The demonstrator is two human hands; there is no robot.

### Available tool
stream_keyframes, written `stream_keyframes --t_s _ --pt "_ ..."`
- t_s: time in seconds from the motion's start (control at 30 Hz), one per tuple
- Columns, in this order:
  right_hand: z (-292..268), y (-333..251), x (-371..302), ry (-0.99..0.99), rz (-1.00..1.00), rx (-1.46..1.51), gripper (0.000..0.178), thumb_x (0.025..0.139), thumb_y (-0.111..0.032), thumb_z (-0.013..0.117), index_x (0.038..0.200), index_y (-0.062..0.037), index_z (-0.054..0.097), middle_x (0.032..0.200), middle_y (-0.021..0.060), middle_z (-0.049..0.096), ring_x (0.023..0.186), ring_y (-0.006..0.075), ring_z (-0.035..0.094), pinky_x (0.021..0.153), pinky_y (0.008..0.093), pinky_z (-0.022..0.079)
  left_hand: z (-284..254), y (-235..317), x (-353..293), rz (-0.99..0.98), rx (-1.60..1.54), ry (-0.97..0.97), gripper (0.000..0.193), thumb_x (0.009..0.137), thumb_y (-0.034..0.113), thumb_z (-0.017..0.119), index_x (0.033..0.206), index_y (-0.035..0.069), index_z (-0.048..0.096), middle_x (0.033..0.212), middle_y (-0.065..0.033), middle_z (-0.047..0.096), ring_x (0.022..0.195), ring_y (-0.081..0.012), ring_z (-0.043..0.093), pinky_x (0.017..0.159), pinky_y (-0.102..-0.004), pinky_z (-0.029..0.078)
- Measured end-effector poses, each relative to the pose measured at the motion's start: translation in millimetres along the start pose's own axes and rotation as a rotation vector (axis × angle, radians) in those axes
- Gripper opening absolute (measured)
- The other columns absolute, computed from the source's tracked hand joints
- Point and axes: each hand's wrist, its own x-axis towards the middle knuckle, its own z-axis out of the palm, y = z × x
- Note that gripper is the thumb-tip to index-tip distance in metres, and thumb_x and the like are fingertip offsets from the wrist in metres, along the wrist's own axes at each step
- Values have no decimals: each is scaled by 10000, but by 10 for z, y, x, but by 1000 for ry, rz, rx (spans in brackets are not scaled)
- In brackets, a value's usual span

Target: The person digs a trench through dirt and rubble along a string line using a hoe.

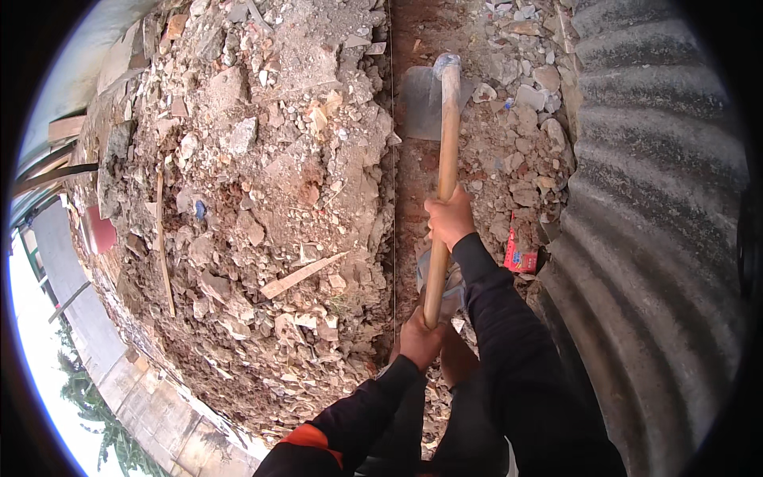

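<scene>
I hold a hoe (449, 135) by its long wooden handle, which runs away from me along a narrow trench (413, 171). My left hand (420, 340) is closed round the handle's near end, close to my legs. Farther up, about midway along the handle, my right hand (451, 216) grips it. The flat grey metal blade (421, 103) is at the far end, over the reddish soil of the trench floor; whether it touches the soil I cannot tell. A thin taut string (393, 199) runs along the trench's left edge.
A heap of rubble and earth (262, 167) rises on the left, with wood strips (302, 274) on it. Corrugated sheeting (652, 183) walls the right side. Broken stones (536, 103) line its foot, near a red packet (520, 258). My legs stand in the trench.
</scene>
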Motion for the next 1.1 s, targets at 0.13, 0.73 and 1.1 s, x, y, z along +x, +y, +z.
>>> stream_keyframes --t_s 0.13,0.73,1.1 --pt "-615 -446 212 -83 41 -101 332 852 -42 626 1090 -28 393 733 69 523 487 154 523 395 354 449 146 1073 -269 -52 -46 -166 373 807 248 704 988 -43 556 857 -290 672 860 -470 673 778 -504 532" --pt "54 -1854 706 287 -646 125 295 911 -65 647 1083 -30 410 752 49 519 472 131 503 415 303 465 -157 1093 2144 542 97 141 263 828 246 717 957 60 582 766 -227 667 763 -457 661 693 -519 531" --pt "2 -817 656 166 -338 16 423 861 -18 645 1228 -16 435 728 57 542 506 141 566 397 296 452 189 507 1445 155 58 68 381 825 296 693 1071 22 593 836 -251 693 800 -454 676 734 -522 541"
